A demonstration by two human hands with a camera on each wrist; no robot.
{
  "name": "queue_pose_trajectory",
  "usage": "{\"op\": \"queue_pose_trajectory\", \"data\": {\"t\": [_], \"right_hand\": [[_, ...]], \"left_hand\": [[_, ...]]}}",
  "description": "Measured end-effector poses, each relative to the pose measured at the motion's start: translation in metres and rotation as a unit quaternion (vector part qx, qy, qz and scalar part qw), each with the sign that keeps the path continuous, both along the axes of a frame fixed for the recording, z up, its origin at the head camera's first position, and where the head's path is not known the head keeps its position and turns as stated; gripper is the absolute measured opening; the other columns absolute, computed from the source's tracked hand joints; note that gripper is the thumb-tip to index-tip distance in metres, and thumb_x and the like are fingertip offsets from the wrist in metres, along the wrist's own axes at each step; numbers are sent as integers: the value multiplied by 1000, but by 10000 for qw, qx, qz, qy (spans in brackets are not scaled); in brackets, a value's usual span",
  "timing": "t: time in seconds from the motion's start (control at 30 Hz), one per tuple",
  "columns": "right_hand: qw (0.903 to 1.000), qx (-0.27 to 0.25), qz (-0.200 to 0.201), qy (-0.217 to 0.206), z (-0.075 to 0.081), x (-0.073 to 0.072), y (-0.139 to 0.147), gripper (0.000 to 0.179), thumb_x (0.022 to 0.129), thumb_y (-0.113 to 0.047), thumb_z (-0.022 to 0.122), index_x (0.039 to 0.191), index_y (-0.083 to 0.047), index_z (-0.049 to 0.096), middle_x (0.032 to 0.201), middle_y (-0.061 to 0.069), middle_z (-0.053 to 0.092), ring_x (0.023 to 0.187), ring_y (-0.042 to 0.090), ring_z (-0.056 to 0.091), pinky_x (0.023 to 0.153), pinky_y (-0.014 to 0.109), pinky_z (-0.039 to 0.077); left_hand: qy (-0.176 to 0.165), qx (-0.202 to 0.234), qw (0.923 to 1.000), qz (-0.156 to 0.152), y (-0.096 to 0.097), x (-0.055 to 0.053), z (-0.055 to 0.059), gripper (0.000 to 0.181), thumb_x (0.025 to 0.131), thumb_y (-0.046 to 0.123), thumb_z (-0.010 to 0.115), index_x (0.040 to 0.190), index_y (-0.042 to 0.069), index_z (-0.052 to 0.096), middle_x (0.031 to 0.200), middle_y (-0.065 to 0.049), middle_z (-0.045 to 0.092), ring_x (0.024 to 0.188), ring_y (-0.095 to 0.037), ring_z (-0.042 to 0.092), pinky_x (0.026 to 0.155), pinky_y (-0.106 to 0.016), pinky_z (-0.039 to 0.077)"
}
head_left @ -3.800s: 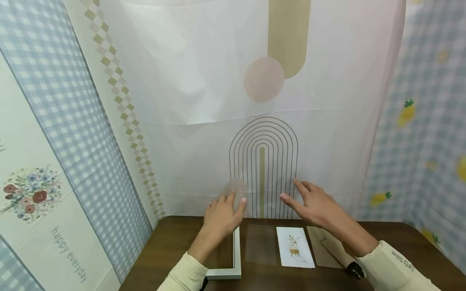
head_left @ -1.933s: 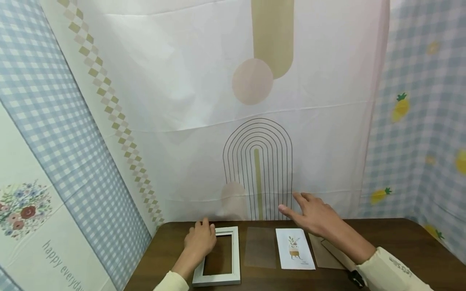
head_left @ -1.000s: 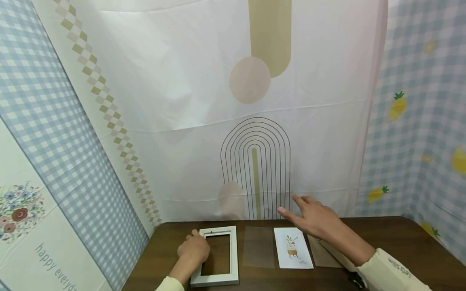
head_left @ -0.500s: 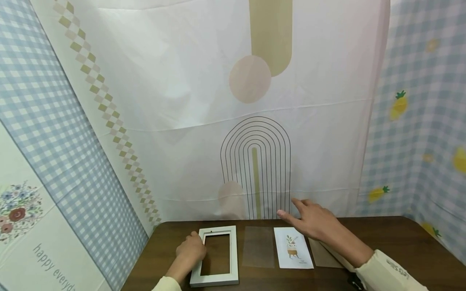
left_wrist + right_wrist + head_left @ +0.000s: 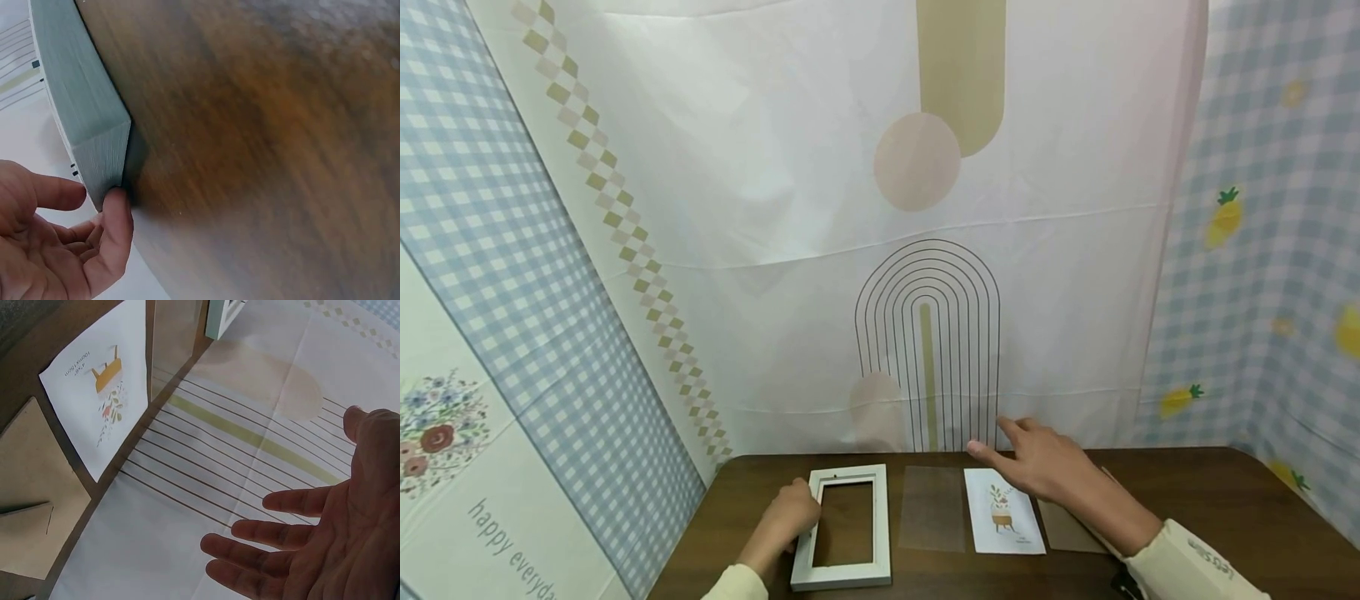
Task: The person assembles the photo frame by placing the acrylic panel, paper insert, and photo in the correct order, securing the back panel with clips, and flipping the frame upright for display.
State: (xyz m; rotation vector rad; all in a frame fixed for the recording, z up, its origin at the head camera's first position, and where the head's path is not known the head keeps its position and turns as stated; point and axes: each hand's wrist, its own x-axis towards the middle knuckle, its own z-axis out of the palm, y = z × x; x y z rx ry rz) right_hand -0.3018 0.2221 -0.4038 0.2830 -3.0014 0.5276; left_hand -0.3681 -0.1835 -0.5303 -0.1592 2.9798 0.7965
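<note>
A white picture frame [image 5: 882, 525] with a bare opening lies on the dark wooden table, front left of middle. At its left side my left hand [image 5: 790, 510] pinches the edge. In the left wrist view, the thumb and a finger meet at a corner of the frame [image 5: 84, 94]. My right hand [image 5: 1045, 462] hovers above the table with fingers spread, holding nothing. Below it lie a white print [image 5: 985, 537] of a potted plant and a brown backing board [image 5: 1067, 529], partly hidden by the forearm. A clear sheet [image 5: 932, 508] lies between frame and print.
The wooden table [image 5: 700, 533] has a rounded back edge against a white curtain [image 5: 775, 333] with line arches. Checked blue curtains [image 5: 1210, 333] close in on both sides. A folded stand flap [image 5: 25, 512] shows on the backing board in the right wrist view.
My left hand came down from above the frame to its left side and slid slightly toward the near left. My right hand sank a little, still spread. The frame stays about in place.
</note>
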Motion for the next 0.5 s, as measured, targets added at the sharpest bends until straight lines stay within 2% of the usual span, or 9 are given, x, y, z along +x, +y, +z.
{"op": "queue_pose_trajectory", "data": {"t": [0.03, 0.2, 0.33, 0.5], "right_hand": [[10000, 5, 13, 1, -1, 0, 0, 101, 109, -81, 44, 163, 4, 52, 159, 42, 55, 137, 65, 62, 100, 81, 62], [10000, 17, 39, -3, -4, 1, -2, 100, 109, -80, 45, 163, 4, 53, 158, 42, 57, 136, 64, 63, 98, 80, 63], [10000, 27, 40, -11, -4, 3, -4, 99, 109, -79, 46, 162, 4, 54, 158, 41, 57, 136, 64, 63, 98, 80, 63], [10000, 2, 43, -28, -6, 5, -6, 96, 109, -77, 49, 161, 3, 56, 159, 40, 58, 136, 63, 64, 94, 79, 65]], "left_hand": [[-12, 118, 9999, -17, 2, 8, 11, 50, 102, 3, 56, 142, -26, 49, 104, -40, 66, 62, -38, 69, 39, -42, 63], [-60, 709, 9975, -41, 5, 27, 40, 32, 95, -2, 57, 121, -20, 62, 98, -29, 67, 75, -38, 71, 47, -47, 68], [-131, 876, 9961, -15, 8, 34, 48, 30, 93, -3, 55, 117, -19, 63, 93, -23, 64, 77, -36, 73, 53, -48, 72], [-174, 970, 9951, 117, 12, 33, 50, 30, 92, -4, 55, 116, -19, 64, 88, -20, 63, 74, -33, 72, 54, -48, 72]]}}
